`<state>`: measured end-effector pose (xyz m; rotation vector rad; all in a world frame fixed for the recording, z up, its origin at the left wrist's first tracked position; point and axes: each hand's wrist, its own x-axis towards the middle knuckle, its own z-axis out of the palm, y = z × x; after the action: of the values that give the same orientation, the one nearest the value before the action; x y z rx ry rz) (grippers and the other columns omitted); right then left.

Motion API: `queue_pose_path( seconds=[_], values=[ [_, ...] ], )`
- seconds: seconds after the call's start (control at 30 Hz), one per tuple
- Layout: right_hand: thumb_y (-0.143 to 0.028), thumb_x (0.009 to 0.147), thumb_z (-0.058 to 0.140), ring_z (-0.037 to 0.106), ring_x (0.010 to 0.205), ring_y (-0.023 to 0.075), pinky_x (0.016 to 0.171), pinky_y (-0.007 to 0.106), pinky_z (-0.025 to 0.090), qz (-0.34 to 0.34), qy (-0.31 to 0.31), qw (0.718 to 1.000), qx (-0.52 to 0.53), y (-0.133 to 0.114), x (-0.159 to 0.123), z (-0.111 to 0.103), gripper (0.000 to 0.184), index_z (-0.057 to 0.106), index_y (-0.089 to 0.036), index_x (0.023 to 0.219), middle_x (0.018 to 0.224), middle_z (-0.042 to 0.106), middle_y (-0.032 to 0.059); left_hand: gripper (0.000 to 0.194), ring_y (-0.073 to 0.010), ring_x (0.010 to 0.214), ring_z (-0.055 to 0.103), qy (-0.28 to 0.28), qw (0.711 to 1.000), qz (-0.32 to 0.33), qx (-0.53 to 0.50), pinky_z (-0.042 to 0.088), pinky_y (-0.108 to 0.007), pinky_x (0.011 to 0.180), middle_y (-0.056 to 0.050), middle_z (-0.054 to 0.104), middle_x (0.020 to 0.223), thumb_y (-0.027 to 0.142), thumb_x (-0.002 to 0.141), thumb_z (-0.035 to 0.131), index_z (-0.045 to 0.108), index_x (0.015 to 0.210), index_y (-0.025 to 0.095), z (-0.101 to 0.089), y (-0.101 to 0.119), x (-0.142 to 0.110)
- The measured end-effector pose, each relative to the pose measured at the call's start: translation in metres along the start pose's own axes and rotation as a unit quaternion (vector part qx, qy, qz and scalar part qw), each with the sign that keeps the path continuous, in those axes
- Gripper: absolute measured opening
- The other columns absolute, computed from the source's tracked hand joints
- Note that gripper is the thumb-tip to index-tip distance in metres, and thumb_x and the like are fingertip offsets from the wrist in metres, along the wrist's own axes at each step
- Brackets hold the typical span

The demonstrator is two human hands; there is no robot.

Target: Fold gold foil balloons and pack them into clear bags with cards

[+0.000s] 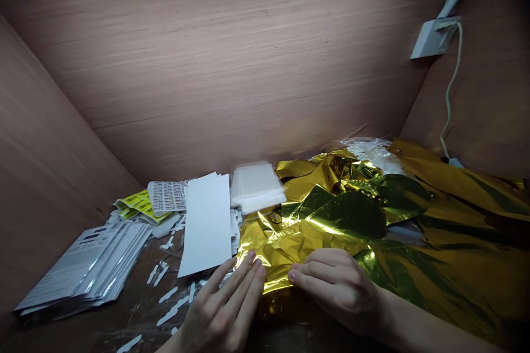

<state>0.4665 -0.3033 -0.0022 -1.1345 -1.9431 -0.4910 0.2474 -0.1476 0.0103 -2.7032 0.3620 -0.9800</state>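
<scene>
A crinkled sheet of shiny gold foil (285,248) lies in front of me, its near edge straight, like a fold. At the left end of that edge, my left hand (223,303) lays its outstretched fingers on the foil; its thumb is hidden. My right hand (339,284) is closed on the same edge a little further right, fingers bent together and thumb out of sight. More gold foil (455,265) spreads in layers under and beyond my right forearm. Just beyond my left hand lies a white card (207,220).
Packaged cards (95,265) are stacked at the left. Behind them lie a label sheet (168,197) and yellow printed sheets (138,204). Clear plastic sleeves (256,182) sit at the back. White paper scraps (173,309) dot the table. Wooden walls enclose it; a cable (451,88) hangs at right.
</scene>
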Motion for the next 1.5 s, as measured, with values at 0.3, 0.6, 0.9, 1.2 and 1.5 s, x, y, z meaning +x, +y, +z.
queue_pose_path(
  seconds=[0.3, 0.6, 0.9, 1.2, 1.5],
  values=[
    [-0.003, 0.094, 0.06, 0.054, 0.069, 0.0121, 0.061, 0.028, 0.039, 0.034, 0.018, 0.999, 0.012, 0.008, -0.001, -0.006, 0.019, 0.065, -0.008, 0.111, 0.084, 0.067, 0.005, 0.053, -0.0287, 0.135, 0.053, 0.066, 0.984, -0.103, -0.133, 0.048, -0.041, 0.103, -0.016, 0.059, 0.139, 0.005, 0.08, 0.07, 0.057, 0.132, 0.007, 0.009, -0.02, -0.003],
    [0.001, 0.089, 0.063, 0.056, 0.071, 0.014, 0.062, 0.029, 0.04, 0.017, -0.006, 1.0, 0.017, 0.005, -0.004, 0.002, 0.021, 0.064, -0.006, 0.109, 0.082, 0.066, 0.0064, 0.037, -0.034, 0.139, 0.049, 0.013, 0.998, 0.028, -0.053, 0.04, -0.048, 0.109, -0.018, 0.054, 0.143, 0.006, 0.096, 0.057, 0.061, 0.131, -0.003, 0.009, -0.017, -0.008],
    [-0.008, 0.095, 0.06, 0.038, 0.065, 0.0145, 0.059, 0.032, 0.029, 0.028, -0.054, 0.998, 0.001, 0.003, -0.004, 0.008, 0.003, 0.062, -0.01, 0.093, 0.07, 0.052, 0.0025, 0.032, -0.0313, 0.129, 0.057, 0.026, 0.999, 0.005, -0.024, 0.041, -0.045, 0.104, -0.016, 0.063, 0.134, 0.002, 0.096, 0.048, 0.066, 0.123, -0.001, 0.015, -0.012, -0.002],
    [-0.017, 0.095, 0.066, 0.062, 0.087, 0.02, 0.066, 0.036, 0.046, -0.02, -0.059, 0.997, -0.034, -0.001, -0.004, 0.013, 0.023, 0.065, -0.002, 0.112, 0.097, 0.068, 0.0101, 0.026, -0.0204, 0.11, 0.066, 0.036, 0.985, -0.049, -0.162, 0.05, -0.034, 0.092, -0.012, 0.069, 0.12, 0.006, 0.094, 0.057, 0.061, 0.12, 0.002, 0.024, -0.007, -0.005],
    [-0.004, 0.097, 0.046, 0.063, 0.078, 0.0191, 0.061, 0.033, 0.047, -0.057, -0.049, 0.995, -0.059, -0.011, 0.004, 0.016, 0.023, 0.068, -0.001, 0.104, 0.082, 0.066, 0.0133, 0.022, -0.0203, 0.099, 0.07, 0.041, 0.986, -0.04, -0.158, 0.054, -0.034, 0.081, -0.013, 0.071, 0.109, 0.014, 0.1, 0.05, 0.062, 0.116, 0.004, 0.02, -0.004, 0.002]
  ],
)
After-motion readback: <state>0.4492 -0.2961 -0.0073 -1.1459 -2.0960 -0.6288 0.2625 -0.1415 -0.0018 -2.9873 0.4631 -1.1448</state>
